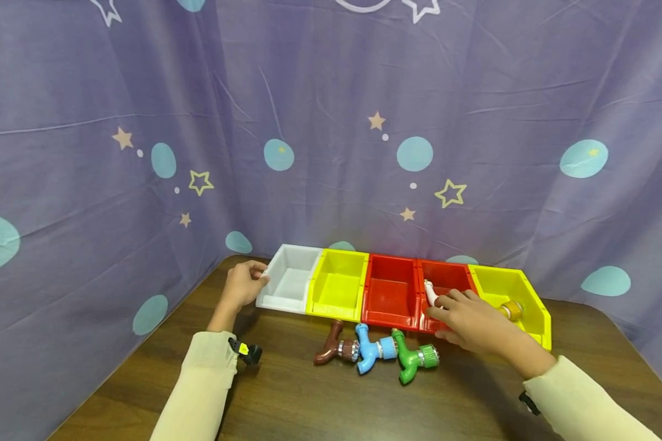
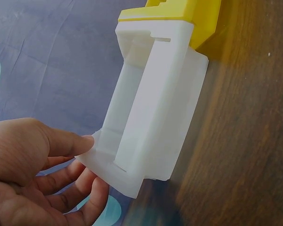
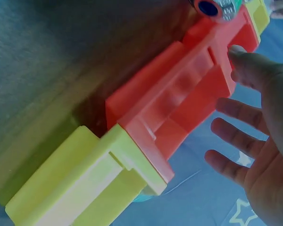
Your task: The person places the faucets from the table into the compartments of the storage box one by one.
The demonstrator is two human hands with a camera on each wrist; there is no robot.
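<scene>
My left hand [image 1: 244,283] is at the outer end of the white bin [image 1: 290,278]; in the left wrist view the thumb and fingers [image 2: 87,142] pinch its rim. My right hand [image 1: 471,321] reaches over the right red bin [image 1: 427,321], fingers spread and loosely bent. Beside those fingertips a white tap [image 1: 430,292] leans in that bin, partly hidden by the hand. In the right wrist view no tap shows between the fingers [image 3: 228,169]. A yellow tap [image 1: 511,310] lies in the right yellow bin [image 1: 539,306], partly behind the right hand.
Between the white and right red bins stand a yellow bin [image 1: 339,285] and another red bin [image 1: 391,291], all joined in one row. In front lie a brown tap [image 1: 333,345], a blue tap [image 1: 371,349] and a green tap [image 1: 410,356] on the wooden table [image 1: 309,404]. A patterned curtain [image 1: 331,122] hangs behind.
</scene>
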